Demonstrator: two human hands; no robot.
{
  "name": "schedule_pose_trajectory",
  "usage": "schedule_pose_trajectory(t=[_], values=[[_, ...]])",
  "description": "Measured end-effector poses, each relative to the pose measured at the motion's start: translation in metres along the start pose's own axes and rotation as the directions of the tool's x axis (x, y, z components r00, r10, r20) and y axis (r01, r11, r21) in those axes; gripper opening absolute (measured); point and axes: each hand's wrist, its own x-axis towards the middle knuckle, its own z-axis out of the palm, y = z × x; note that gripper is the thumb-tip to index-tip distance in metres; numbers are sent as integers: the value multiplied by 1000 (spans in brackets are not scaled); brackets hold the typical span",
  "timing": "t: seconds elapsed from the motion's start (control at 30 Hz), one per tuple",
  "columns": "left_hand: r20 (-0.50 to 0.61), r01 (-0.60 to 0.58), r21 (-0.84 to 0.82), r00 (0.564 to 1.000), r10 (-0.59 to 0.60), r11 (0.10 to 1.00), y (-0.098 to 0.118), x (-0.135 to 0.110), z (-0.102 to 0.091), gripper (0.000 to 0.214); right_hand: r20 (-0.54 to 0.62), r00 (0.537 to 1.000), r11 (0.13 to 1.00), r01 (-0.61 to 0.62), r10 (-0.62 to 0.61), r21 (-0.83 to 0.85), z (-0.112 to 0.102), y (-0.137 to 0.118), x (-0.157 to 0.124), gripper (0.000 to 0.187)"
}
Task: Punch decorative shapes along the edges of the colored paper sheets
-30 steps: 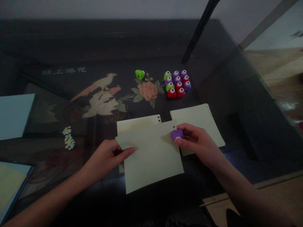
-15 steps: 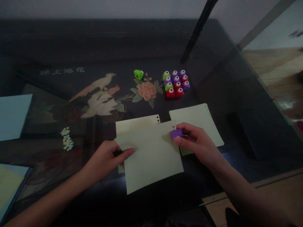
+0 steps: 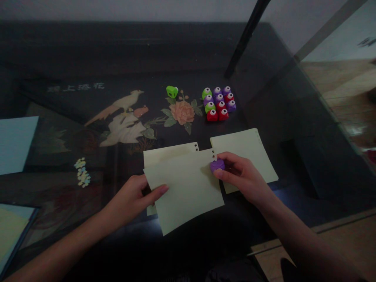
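My left hand (image 3: 141, 197) pinches the left edge of a pale sheet of paper (image 3: 188, 188), thumb on top and fingers beneath. The sheet is held tilted above the table. Between the thumb and fingers of my right hand (image 3: 242, 176) is a small purple craft punch (image 3: 217, 166), at the sheet's upper right edge. Star-shaped holes show in that corner, just above the punch. Partly covered by the held sheet lies another sheet (image 3: 167, 153) with star holes in its corner. To the right, under my right hand, is a stack of pale paper (image 3: 241, 143).
Green, purple and red punches (image 3: 219, 105) stand grouped behind the papers, with one green punch (image 3: 172, 92) apart. Small paper cutouts (image 3: 82, 172) lie in a pile at left. Blue paper (image 3: 16, 145) lies farther left. A black pole (image 3: 245, 41) rises at the back.
The held sheet has turned slightly and its lower edge has risen. The punch has slid a little left and down along the edge, and more star holes show above it.
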Motion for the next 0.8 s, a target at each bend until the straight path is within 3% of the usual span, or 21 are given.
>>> schedule_pose_trajectory(t=[0.47, 0.8], values=[[62, 61, -72, 996, -56, 996, 0, 1, 0, 29, 8, 1000, 998, 25, -25, -61, 2, 6, 7, 27], [49, 45, -51, 998, -43, 998, -1, 3, 0, 30, 2, 997, 997, -75, 75, 9, 3, 4, 6, 29]])
